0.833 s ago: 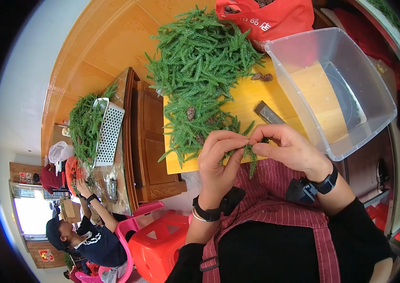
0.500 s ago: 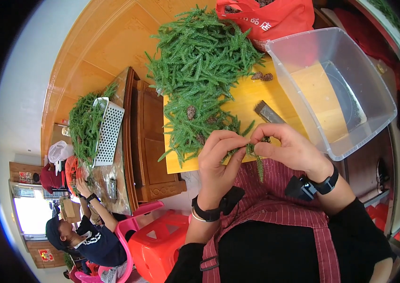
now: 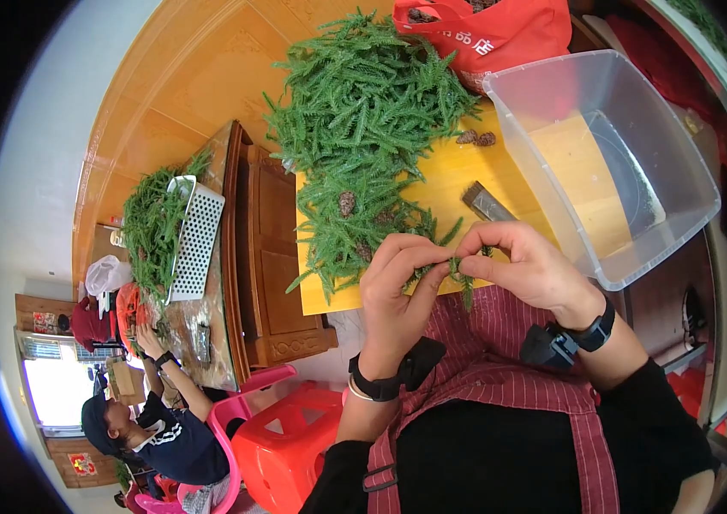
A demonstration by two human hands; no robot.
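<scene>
Above my lap, at the near edge of the yellow table (image 3: 453, 184), my left hand (image 3: 402, 278) and my right hand (image 3: 513, 261) meet fingertip to fingertip. Both pinch a small green sprig (image 3: 467, 291), whose needled tip hangs down between them. Any thin wire or stem inside the pinch is too small to make out. Just beyond my left hand lies a flat spread of green sprigs (image 3: 359, 210) with a brown pine cone (image 3: 346, 203) on it. A bundle of thin dark wires (image 3: 487, 204) rests on the table beyond my fingers.
A large heap of green sprigs (image 3: 372, 94) covers the far left of the table. Two pine cones (image 3: 476, 138) lie near a clear plastic bin (image 3: 522, 146) at right; a red bag (image 3: 500, 38) stands behind. Leftward, a co-worker (image 3: 179, 441) sits at another table beside a red stool (image 3: 282, 445).
The sprig's hanging tip has shifted up and slightly left between my fingers. Both hands keep their pinch, with only slight movement of the fingers.
</scene>
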